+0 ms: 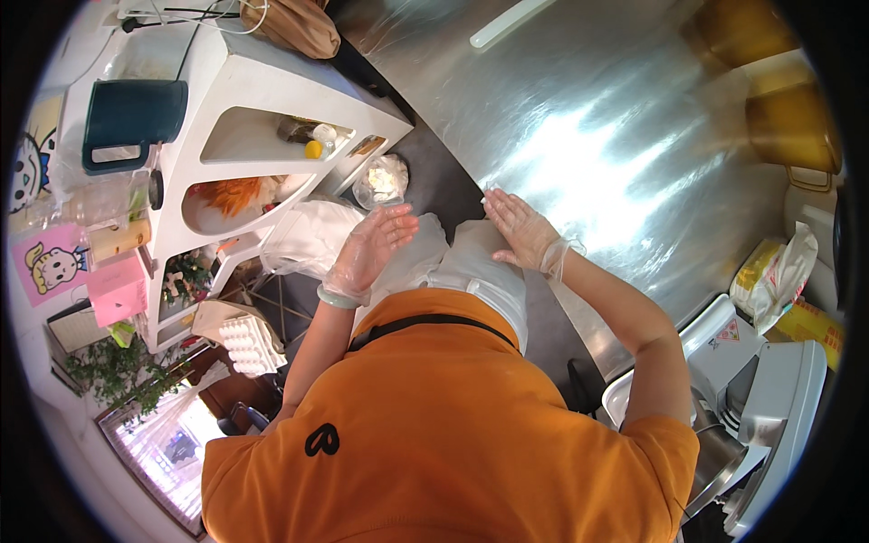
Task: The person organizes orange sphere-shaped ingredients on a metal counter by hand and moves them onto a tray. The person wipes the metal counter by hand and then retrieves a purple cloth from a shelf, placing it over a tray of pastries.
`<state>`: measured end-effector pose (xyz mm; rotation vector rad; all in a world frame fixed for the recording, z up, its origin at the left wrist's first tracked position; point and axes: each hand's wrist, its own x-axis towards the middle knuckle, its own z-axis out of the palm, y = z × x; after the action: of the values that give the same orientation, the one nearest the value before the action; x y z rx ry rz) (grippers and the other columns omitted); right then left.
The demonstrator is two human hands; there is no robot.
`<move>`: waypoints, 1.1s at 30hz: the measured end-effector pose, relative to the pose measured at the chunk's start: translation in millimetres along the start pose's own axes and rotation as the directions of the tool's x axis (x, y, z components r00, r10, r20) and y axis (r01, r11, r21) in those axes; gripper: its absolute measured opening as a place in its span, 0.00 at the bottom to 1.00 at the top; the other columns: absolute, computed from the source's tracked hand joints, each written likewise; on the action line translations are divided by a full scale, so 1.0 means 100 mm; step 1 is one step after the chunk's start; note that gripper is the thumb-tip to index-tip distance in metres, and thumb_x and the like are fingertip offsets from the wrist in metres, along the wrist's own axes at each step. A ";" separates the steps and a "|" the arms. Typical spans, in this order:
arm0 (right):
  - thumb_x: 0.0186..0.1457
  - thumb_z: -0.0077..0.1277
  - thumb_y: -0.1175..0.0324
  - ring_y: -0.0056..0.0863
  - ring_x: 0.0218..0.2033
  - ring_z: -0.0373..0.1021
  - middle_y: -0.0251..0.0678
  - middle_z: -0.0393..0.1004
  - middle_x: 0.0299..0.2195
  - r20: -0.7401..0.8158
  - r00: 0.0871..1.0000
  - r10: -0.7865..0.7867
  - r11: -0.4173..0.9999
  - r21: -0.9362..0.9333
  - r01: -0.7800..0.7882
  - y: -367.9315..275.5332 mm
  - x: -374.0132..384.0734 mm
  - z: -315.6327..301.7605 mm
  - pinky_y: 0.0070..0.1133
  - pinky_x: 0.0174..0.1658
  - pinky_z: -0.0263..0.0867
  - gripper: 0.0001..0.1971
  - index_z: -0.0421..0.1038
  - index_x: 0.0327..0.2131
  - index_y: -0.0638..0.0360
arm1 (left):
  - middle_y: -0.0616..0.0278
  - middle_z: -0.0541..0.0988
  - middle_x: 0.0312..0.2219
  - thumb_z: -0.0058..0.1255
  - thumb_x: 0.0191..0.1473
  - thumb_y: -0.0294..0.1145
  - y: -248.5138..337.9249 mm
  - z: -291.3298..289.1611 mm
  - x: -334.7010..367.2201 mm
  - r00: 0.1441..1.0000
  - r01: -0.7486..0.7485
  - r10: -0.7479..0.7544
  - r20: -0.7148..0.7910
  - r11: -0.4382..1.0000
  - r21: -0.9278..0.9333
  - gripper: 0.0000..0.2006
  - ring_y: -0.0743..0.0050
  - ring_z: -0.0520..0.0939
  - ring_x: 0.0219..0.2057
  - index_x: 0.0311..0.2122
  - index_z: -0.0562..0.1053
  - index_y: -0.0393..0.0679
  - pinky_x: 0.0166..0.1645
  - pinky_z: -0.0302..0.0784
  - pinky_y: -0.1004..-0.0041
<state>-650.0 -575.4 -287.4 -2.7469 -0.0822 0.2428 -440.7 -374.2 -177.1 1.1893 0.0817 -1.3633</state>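
Both of my hands wear thin clear plastic gloves. My left hand (373, 249) is held up in front of my lap with its fingers stretched out and nothing in it; a pale green bangle (343, 297) circles its wrist. My right hand (522, 231) is also spread flat, at the near edge of a shiny steel table (634, 100). I cannot tell whether its fingertips touch the metal. Between the hands, beyond my knees, stands a small bin lined with clear plastic (381, 180), with pale scraps inside.
On the left, a white shelf unit (272, 80) bears a dark teal jug (136, 118). Egg trays (251, 346) are stacked beside me. A white bar (510, 23) lies on the steel table. To the right are a stand mixer (774, 407), amber containers (790, 127) and a yellow-and-white bag (769, 281).
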 end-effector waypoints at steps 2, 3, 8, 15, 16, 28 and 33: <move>0.52 0.40 0.42 0.36 0.65 0.36 0.45 0.39 0.63 0.026 0.999 -0.020 0.999 -0.029 0.021 -0.03 -0.07 0.02 0.26 0.65 0.34 0.44 0.42 0.60 0.69 | 0.58 0.75 0.38 0.33 0.62 0.46 0.01 0.01 0.04 1.000 -0.004 0.004 0.016 1.000 0.001 0.22 0.68 0.74 0.43 0.48 0.66 0.36 0.51 0.67 0.70; 0.52 0.40 0.42 0.36 0.65 0.36 0.45 0.40 0.63 0.046 0.999 -0.029 0.998 -0.052 0.031 -0.05 -0.11 0.02 0.27 0.65 0.35 0.44 0.42 0.60 0.69 | 0.58 0.75 0.38 0.33 0.62 0.46 0.02 0.01 0.07 1.000 -0.004 0.004 0.025 1.000 0.002 0.22 0.68 0.74 0.43 0.48 0.66 0.36 0.51 0.67 0.70; 0.52 0.42 0.44 0.39 0.64 0.38 0.48 0.42 0.62 -0.029 0.999 0.023 0.999 0.044 -0.021 -0.01 -0.54 0.16 0.29 0.65 0.37 0.43 0.42 0.59 0.70 | 0.57 0.75 0.38 0.33 0.62 0.46 0.06 0.04 0.13 0.999 0.023 -0.023 0.049 1.000 0.005 0.22 0.67 0.74 0.44 0.49 0.65 0.35 0.52 0.67 0.69; 0.53 0.42 0.45 0.49 0.63 0.40 0.57 0.41 0.61 -0.269 0.758 0.594 0.786 -0.007 -0.618 0.79 -1.33 -0.08 0.37 0.64 0.36 0.43 0.42 0.59 0.72 | 0.56 0.74 0.39 0.32 0.62 0.45 0.09 0.05 0.23 0.996 0.038 -0.042 0.081 0.998 0.057 0.22 0.66 0.74 0.43 0.49 0.64 0.35 0.52 0.67 0.69; 0.52 0.44 0.47 0.49 0.63 0.40 0.56 0.40 0.61 -0.321 0.737 0.594 0.775 -0.015 -0.631 0.87 -1.35 -0.10 0.37 0.64 0.36 0.43 0.41 0.59 0.72 | 0.56 0.74 0.39 0.32 0.62 0.45 0.09 0.06 0.24 0.995 0.044 -0.049 0.085 0.997 0.063 0.22 0.66 0.74 0.43 0.49 0.64 0.35 0.52 0.67 0.69; 0.51 0.39 0.41 0.42 0.64 0.38 0.49 0.40 0.63 -0.048 0.982 0.182 0.983 0.048 -0.180 -0.03 -0.67 0.21 0.32 0.64 0.37 0.45 0.40 0.60 0.70 | 0.55 0.72 0.41 0.33 0.62 0.45 0.18 -0.04 0.29 0.989 0.057 -0.067 0.134 0.995 0.083 0.23 0.67 0.71 0.47 0.51 0.63 0.34 0.54 0.64 0.70; 0.54 0.36 0.41 0.37 0.65 0.37 0.45 0.39 0.63 0.120 0.987 0.108 0.992 -0.076 -0.099 -0.30 -0.71 0.11 0.29 0.65 0.35 0.42 0.42 0.60 0.68 | 0.55 0.74 0.39 0.33 0.61 0.46 0.24 -0.03 0.28 0.996 0.013 -0.019 0.082 0.997 0.074 0.23 0.65 0.74 0.43 0.48 0.65 0.35 0.52 0.67 0.68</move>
<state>-722.7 -549.7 -274.6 -2.8072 0.0194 0.4467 -412.3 -397.2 -182.1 1.1935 -0.0179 -1.4380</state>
